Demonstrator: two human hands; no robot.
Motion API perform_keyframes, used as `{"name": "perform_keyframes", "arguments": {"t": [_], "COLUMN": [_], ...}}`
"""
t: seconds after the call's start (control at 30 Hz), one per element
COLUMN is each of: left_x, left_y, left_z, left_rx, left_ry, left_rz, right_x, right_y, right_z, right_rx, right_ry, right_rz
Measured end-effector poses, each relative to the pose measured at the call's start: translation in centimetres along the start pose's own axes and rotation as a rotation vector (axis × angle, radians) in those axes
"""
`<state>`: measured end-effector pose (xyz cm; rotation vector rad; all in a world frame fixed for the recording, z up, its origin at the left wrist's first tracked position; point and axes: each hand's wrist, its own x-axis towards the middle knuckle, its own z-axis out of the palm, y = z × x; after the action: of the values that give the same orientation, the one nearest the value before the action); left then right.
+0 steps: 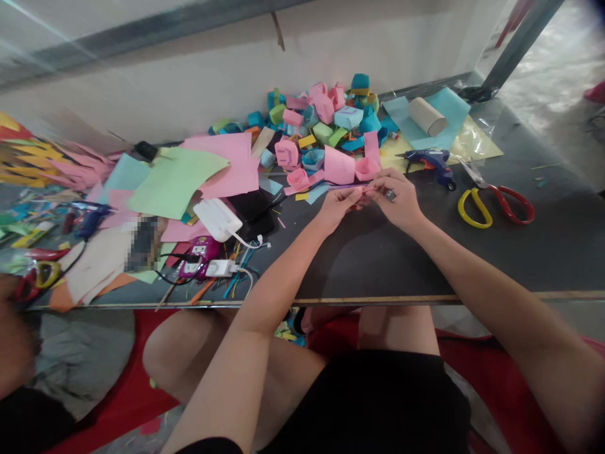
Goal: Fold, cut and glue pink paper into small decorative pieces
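My left hand (344, 203) and my right hand (393, 197) meet over the dark table (368, 258), their fingertips pinched together. Between them is a small piece of pink paper (365, 189), mostly covered by the fingers. Just beyond the hands stand a curled pink paper strip (339, 165) and a small pink paper cup (367, 168). A heap of little folded paper shapes (324, 108) in pink, blue, green and orange lies behind. To the right of my right hand are a blue glue gun (437, 165) and scissors (482, 189) with yellow and red handles.
Paper sheets (177, 183), a white charger (218, 219), a purple power strip (201, 257) and its cords crowd the left side. A cardboard tube (426, 116) lies on blue paper at the back right. At far left, another person's arm (16, 340) nears the table edge.
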<state>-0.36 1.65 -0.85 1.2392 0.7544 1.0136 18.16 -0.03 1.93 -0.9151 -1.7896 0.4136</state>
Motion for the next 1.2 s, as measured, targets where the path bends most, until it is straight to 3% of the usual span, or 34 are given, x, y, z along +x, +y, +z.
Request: {"name": "perform_keyframes", "arguments": {"t": [0.17, 0.33, 0.6, 1.2], "left_x": [0.1, -0.1, -0.4, -0.2], "left_y": [-0.2, 0.0, 0.5, 0.0], "left_z": [0.1, 0.2, 0.2, 0.2], "left_rx": [-0.042, -0.026, 0.007, -0.008], "left_ry": [0.046, 0.003, -0.072, -0.031], "left_rz": [0.012, -0.011, -0.021, 0.033], "right_x": [0.2, 0.2, 0.0, -0.4], "right_y": [0.2, 0.3, -0.1, 0.6], "right_z": [-0.3, -0.4, 0.1, 0.7], "right_rx": [0.008, -0.008, -0.032, 0.03], "right_ry": [-0.033, -0.068, -0.004, 0.029], "right_rz": [-0.08, -0.029, 0.033, 0.107]}}
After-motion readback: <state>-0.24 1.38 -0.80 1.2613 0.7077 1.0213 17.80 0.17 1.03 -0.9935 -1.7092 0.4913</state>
